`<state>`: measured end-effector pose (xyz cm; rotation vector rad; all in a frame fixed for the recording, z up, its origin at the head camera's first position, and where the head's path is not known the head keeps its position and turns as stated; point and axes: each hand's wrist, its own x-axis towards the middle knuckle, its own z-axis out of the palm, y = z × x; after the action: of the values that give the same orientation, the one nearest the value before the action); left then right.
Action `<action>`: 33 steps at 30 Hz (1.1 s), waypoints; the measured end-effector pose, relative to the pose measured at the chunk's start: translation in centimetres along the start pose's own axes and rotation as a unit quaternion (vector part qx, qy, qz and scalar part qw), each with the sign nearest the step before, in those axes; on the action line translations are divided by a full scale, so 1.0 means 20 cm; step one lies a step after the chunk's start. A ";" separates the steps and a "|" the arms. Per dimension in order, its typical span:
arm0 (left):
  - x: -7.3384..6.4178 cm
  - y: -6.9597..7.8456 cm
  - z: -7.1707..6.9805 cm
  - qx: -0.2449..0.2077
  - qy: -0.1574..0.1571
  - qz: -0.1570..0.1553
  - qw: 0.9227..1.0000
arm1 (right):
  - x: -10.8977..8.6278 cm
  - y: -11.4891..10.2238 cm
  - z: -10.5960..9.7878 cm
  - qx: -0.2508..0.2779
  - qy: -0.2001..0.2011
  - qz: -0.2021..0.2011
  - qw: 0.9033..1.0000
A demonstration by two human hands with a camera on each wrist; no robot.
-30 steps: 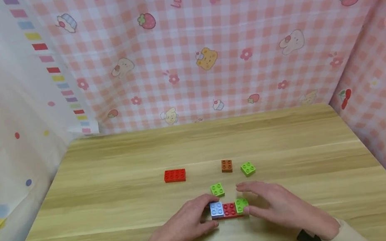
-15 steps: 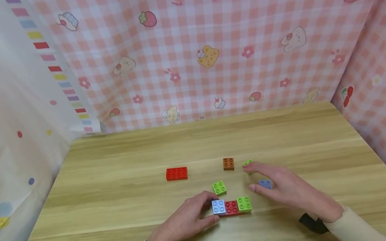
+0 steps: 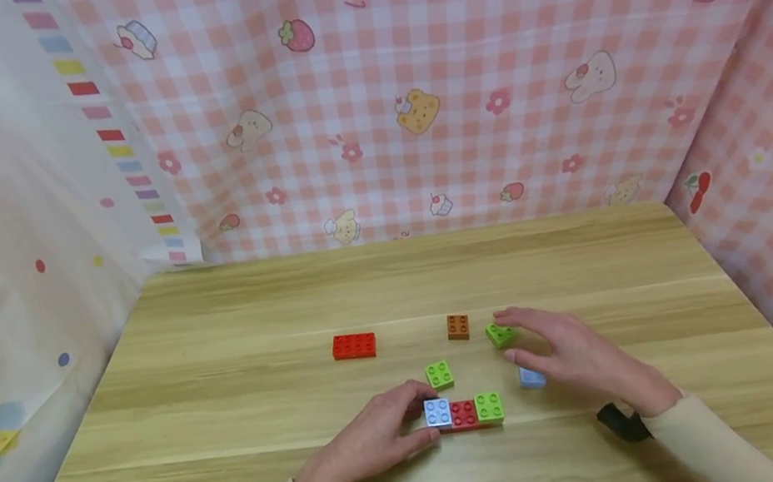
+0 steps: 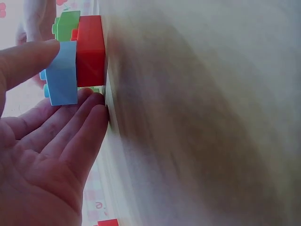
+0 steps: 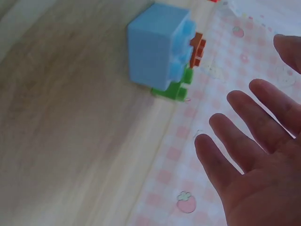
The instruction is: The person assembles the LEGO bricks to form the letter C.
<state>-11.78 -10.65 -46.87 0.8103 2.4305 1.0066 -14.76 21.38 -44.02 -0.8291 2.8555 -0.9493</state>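
Note:
A row of toy building bricks lies on the table: a light blue brick [image 3: 437,413] and a green brick [image 3: 489,408] sit on the ends of a red brick [image 3: 463,413]. My left hand [image 3: 376,438] holds the row at its blue end, thumb on the near side and fingers behind. My right hand [image 3: 566,347] hovers with spread fingers, nothing between them, over a loose blue brick [image 3: 531,377]. Its fingertips are near a second green brick [image 3: 499,334]. In the right wrist view the loose blue brick [image 5: 150,49] stands apart from the fingers.
Another green brick [image 3: 440,375] lies just behind the row. Farther back are a brown brick [image 3: 457,327] and a long red brick [image 3: 353,346]. Patterned cloth [image 3: 368,126] hangs behind the wooden table [image 3: 251,296] and at both sides.
My right hand has left the green end of the row and moved back and right. A loose blue brick now shows under it. The left hand has stayed at the row.

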 end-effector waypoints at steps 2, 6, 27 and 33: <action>0.00 0.00 0.00 0.003 0.001 -0.001 1.000 | 0.01 0.02 0.00 0.009 -0.007 0.009 1.000; 0.00 0.00 0.00 0.009 0.002 0.000 1.000 | 0.02 0.06 0.00 0.016 -0.016 0.009 1.000; -0.01 0.00 0.00 0.015 0.003 0.013 1.000 | 0.13 0.16 0.02 0.021 -0.081 0.067 0.994; -0.01 0.00 0.00 0.006 0.000 0.013 1.000 | 0.15 0.17 0.03 0.010 -0.089 0.079 0.993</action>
<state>-11.57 -10.83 -46.92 0.8472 2.4333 1.0032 -18.76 21.91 -45.90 -0.6385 2.7070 -0.8384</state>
